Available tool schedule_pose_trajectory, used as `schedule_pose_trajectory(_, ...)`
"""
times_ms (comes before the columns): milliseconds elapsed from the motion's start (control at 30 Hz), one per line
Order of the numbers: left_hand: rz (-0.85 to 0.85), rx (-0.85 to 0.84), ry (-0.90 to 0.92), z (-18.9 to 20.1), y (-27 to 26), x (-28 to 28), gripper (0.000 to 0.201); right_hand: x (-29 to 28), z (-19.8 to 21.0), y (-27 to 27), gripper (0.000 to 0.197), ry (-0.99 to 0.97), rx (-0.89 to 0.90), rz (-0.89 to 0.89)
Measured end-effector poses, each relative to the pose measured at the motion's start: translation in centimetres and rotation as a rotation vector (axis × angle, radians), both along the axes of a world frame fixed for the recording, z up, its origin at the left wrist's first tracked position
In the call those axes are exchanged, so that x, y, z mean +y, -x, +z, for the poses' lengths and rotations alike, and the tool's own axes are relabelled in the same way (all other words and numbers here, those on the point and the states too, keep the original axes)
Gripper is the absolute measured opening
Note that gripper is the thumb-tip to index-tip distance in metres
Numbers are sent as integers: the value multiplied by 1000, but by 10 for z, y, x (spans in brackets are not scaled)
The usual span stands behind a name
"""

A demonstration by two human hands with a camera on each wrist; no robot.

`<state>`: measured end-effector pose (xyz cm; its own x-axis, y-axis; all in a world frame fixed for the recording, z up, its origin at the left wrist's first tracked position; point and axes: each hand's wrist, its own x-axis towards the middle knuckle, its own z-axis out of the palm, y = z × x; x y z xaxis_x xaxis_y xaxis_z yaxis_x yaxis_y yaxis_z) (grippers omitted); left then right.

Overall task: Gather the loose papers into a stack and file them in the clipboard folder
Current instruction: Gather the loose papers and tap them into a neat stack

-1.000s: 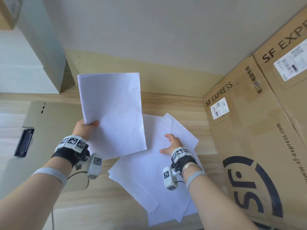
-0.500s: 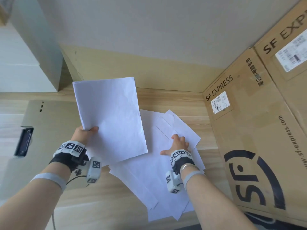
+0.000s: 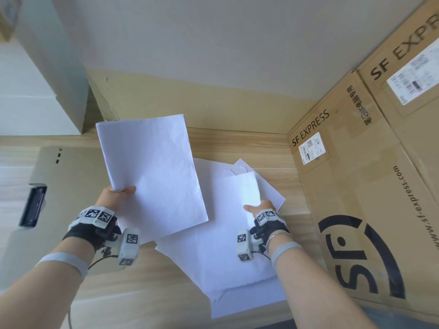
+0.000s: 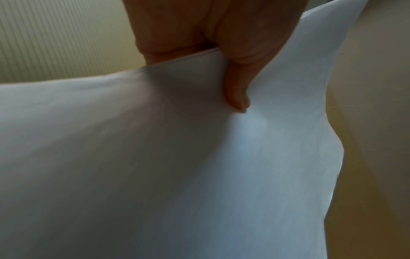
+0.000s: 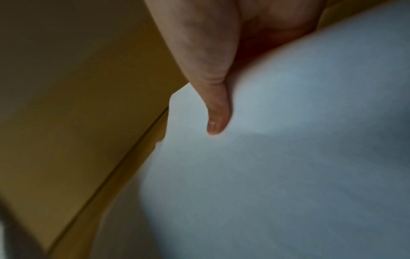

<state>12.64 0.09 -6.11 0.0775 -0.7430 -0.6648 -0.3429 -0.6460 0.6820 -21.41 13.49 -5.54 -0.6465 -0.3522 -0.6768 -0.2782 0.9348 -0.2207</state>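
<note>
My left hand (image 3: 123, 192) holds a stack of white papers (image 3: 152, 172) up above the table, thumb on the front at its lower left corner. In the left wrist view the thumb (image 4: 237, 98) pinches the stack (image 4: 177, 175). Several loose white sheets (image 3: 225, 269) lie fanned on the wooden table (image 3: 154, 293). My right hand (image 3: 259, 205) pinches one sheet (image 3: 240, 193), whose near part curls up off the pile. Its thumb (image 5: 215, 119) lies on that sheet (image 5: 288, 140); the fingers are hidden behind it. The grey clipboard folder (image 3: 66, 186) lies open at the left, black clip (image 3: 33, 205) at its left edge.
Large SF Express cardboard boxes (image 3: 368, 186) wall off the right side of the table. A white box (image 3: 35, 91) stands at the back left, and a plain wall runs behind. Bare wood shows between the folder and the loose sheets.
My right hand, earlier pressed flat on the loose sheets, now has one sheet pinched and lifted at its edge. The left hand keeps the stack raised, almost unmoved.
</note>
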Motion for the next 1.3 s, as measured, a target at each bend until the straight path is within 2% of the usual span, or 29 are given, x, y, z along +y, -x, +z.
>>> schedule_pose_trajectory(67, 10, 14, -5, -5, -2, -1, 45, 6, 0, 1, 60, -4, -21, -141)
schedule_pose_trajectory(133, 22, 23, -12, -12, -4, -3, 46, 9, -4, -2, 60, -43, 30, -199)
schedule_pose_trajectory(233, 24, 37, -25, -17, -3, -4, 45, 9, -11, -9, 59, -80, 100, -203)
schedule_pose_trajectory(367, 11, 41, -30, -14, 0, -2, 43, 11, -16, -4, 50, -72, 70, -159)
schedule_pose_trajectory(467, 7, 35, -35, -11, 2, 0, 45, 12, -19, 7, 41, 70, 33, -145)
schedule_pose_trajectory(667, -1, 26, -35, -13, 1, 2, 43, -9, 1, 24, 26, 355, 156, -174)
schedule_pose_trajectory(767, -17, 4, -65, -14, 2, 1, 46, -18, 5, 31, 32, 392, 155, -152)
schedule_pose_trajectory(867, -66, -47, -94, -13, 4, 0, 50, -23, 6, 37, 33, 539, 184, -135)
schedule_pose_trajectory(967, -109, -92, -130, -11, 4, -2, 53, -27, 19, 47, 21, 727, 158, -149)
schedule_pose_trajectory(1067, -154, -133, -159, -9, 4, -4, 57, -36, 37, 60, 17, 858, 78, -193)
schedule_pose_trajectory(1200, -188, -135, -157, -8, 11, -5, 52, -55, 44, 43, 22, 834, -27, -87)
schedule_pose_trajectory(1300, -201, -79, -168, -7, 19, -3, 47, -73, 25, 1, 25, 780, -26, 19)
